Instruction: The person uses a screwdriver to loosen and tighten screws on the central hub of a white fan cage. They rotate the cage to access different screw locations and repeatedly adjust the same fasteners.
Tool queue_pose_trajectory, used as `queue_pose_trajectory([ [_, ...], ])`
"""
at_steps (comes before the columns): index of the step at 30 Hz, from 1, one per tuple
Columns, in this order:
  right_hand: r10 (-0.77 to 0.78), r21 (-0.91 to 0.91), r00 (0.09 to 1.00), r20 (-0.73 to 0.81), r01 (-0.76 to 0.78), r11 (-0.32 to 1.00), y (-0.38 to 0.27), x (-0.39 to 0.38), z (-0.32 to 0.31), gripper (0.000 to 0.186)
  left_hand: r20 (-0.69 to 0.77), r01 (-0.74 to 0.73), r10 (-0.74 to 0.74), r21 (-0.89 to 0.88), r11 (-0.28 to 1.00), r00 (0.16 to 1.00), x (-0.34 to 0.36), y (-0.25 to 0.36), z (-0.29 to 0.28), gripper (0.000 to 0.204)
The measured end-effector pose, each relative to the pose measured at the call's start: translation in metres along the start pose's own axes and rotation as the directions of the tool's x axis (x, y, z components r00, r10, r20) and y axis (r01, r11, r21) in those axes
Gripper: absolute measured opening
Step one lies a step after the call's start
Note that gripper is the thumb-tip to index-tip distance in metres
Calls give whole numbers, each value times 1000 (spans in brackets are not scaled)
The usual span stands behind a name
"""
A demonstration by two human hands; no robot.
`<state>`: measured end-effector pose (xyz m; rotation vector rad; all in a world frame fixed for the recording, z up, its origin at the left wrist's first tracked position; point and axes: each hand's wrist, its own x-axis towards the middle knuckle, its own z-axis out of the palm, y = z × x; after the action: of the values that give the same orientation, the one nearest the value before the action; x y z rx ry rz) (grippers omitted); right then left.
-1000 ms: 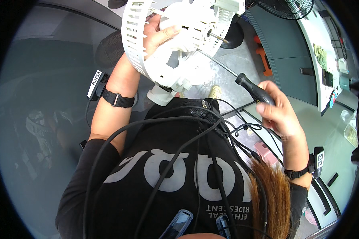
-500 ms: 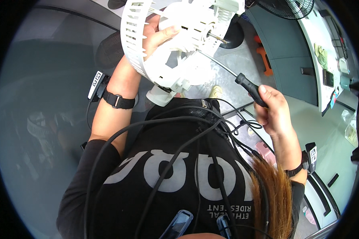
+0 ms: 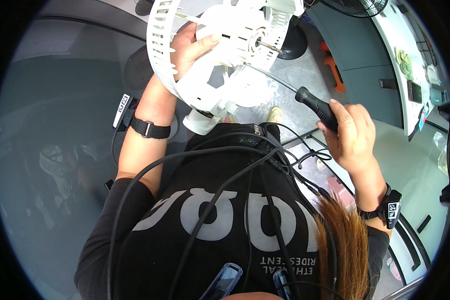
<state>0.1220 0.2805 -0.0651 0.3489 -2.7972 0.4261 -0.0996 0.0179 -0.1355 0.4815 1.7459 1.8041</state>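
A white plastic fan housing [image 3: 161,42] with a slotted rim is held up at the top of the view. My left hand [image 3: 191,49] grips it from the left, thumb pressed on the inner face and the other fingers partly hidden behind it. From its centre a thin metal shaft [image 3: 269,46] sticks out. In my right hand [image 3: 352,132] is a screwdriver [image 3: 315,104], its black handle held between thumb and fingers. The blade runs up and left, and its tip meets the housing below the shaft; the screw there is too small to make out.
Black cables [image 3: 220,150] loop across my front. At right stands a white desk [image 3: 392,55] with a green cloth [image 3: 403,64] and a phone [image 3: 414,94]. A black fan cage [image 3: 357,6] is at the upper right. A dark glossy surface [image 3: 60,115] fills the left.
My right hand has turned around the screwdriver handle, its fingers now further over the top. The housing has shifted slightly left; the screwdriver tip stays against it.
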Motion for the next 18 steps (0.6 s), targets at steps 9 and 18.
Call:
queue_pose_trajectory([
  [9,340,372,214,916,-770,-518,-1,-12,22,48,-9,-2,3,53,999,1000,0,-1,-2,47],
  [18,-20,48,989,-148,28,998,4,-1,6,41,19,-2,4,-73,997,1000,-1,1,2,47],
])
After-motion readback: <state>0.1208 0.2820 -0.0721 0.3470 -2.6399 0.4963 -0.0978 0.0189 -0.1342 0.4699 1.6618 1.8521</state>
